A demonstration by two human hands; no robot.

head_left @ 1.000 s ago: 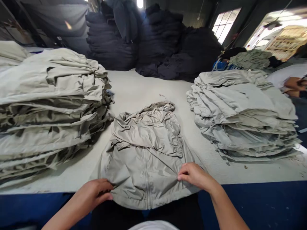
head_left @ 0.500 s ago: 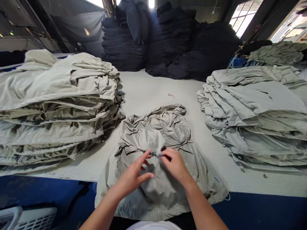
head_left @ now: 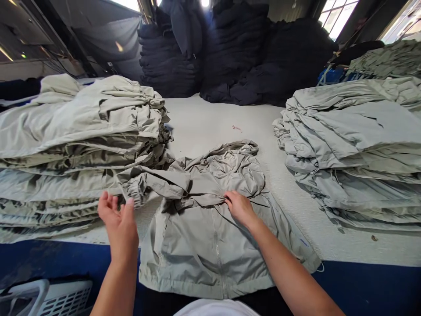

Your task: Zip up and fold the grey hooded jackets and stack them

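Observation:
A pale grey-green zip jacket lies on the table, its zip running down the middle and its crumpled hood at the far end. One gathered sleeve cuff stretches left, reaching the stack of folded jackets. My left hand is raised with its fingers apart, just below that cuff and not touching it. My right hand is on the jacket's middle, its fingers gripping a fold of fabric below the hood.
Folded pale jackets stand in a tall stack at left and another at right. Dark garments are piled behind the white table. The table's blue front edge runs near me, and a white plastic basket sits below left.
My hands have separated from the zip at the jacket's centre. The left hand has let go and moved left, a sleeve now stretches left, and the right hand has moved up the jacket.

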